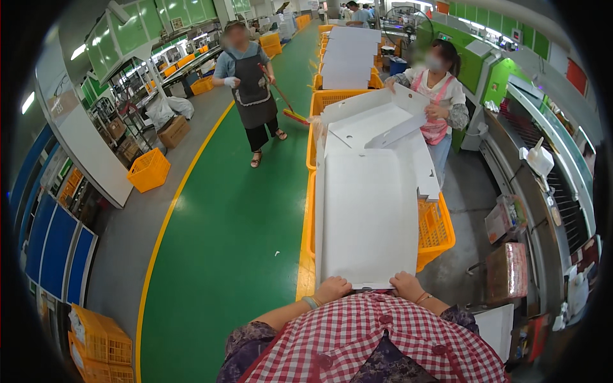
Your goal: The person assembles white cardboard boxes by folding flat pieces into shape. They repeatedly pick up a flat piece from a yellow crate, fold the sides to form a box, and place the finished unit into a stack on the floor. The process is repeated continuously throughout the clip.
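Gripping the near rim of a white tray (367, 210), both hands sit at the wearer's 6 o'clock, well apart: the left hand (334, 290) clamped on the rim near its left corner, the right hand (408, 286) clamped near its right corner, fingers curled over the edge. The tray lies hollow side up above an orange crate (439, 228), whose rim shows at about 1 o'clock from the right hand; how far the crate bears its weight is hidden. Its long axis runs from 6 to 12 o'clock, the short near end close against the wearer's checked apron (370, 332) and the far end pointing straight ahead. At 12 o'clock, just beyond that end, more white boxes (361, 118) lie askew, one flap slanting toward 2 o'clock. Near 1 o'clock a co-worker (440, 80) in a pink apron has both hands on these boxes. At 11 o'clock another person (252, 83) stands on the green floor (223, 230) with a broom (295, 117). Toward 10 o'clock stands an orange basket (149, 170).
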The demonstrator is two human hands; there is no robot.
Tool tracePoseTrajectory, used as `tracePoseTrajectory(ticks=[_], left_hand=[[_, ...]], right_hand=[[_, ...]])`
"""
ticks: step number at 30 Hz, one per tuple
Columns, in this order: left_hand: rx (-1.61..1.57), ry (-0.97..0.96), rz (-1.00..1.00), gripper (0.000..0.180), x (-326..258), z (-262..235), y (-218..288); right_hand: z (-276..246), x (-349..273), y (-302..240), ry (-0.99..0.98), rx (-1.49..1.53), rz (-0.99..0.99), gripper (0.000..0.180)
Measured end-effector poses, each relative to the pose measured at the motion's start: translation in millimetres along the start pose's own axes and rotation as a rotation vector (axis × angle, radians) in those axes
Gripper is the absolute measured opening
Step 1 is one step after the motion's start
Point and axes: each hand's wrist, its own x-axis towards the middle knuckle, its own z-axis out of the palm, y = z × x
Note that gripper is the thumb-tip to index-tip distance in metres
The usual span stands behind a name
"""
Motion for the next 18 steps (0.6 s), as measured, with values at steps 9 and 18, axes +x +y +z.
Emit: tracePoseTrajectory(ticks=[9, 18], left_hand=[[-0.041, -0.204, -0.180, 0.015, 13, -5, -2], [-0.057, -0.284, -0.302, 0.012, 17, -1, -5]], right_hand=[[-16, 12, 17, -0.255, -0.004, 0.052, 0.022], [0, 19, 36, -0.340, 0.045, 0.127, 0.016]])
